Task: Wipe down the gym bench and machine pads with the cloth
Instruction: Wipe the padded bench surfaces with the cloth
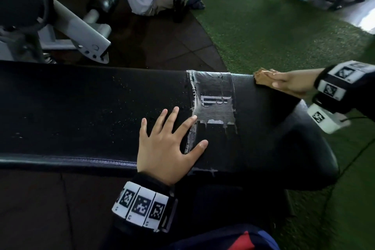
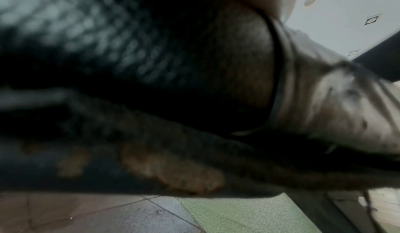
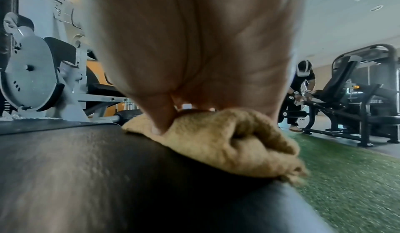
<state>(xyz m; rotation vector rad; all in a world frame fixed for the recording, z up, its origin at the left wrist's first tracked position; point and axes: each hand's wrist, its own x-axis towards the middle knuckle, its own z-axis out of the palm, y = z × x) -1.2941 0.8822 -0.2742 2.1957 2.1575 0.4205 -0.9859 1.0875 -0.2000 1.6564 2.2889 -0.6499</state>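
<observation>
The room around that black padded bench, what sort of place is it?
Most likely a gym. The black padded bench stands on green turf flooring, with a white exercise machine behind it, and the right wrist view shows a dark weight machine farther off.

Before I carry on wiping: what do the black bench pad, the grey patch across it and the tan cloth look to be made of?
Black bench pad: looks like vinyl or faux leather, with a pebbled grain, dull sheen and a stitched seam along the near edge.
Grey patch: probably worn adhesive tape, glossy and wrinkled, with frayed whitish edges.
Tan cloth: nubby terry or microfibre, soft and bunched, pressed under the right hand.
</observation>
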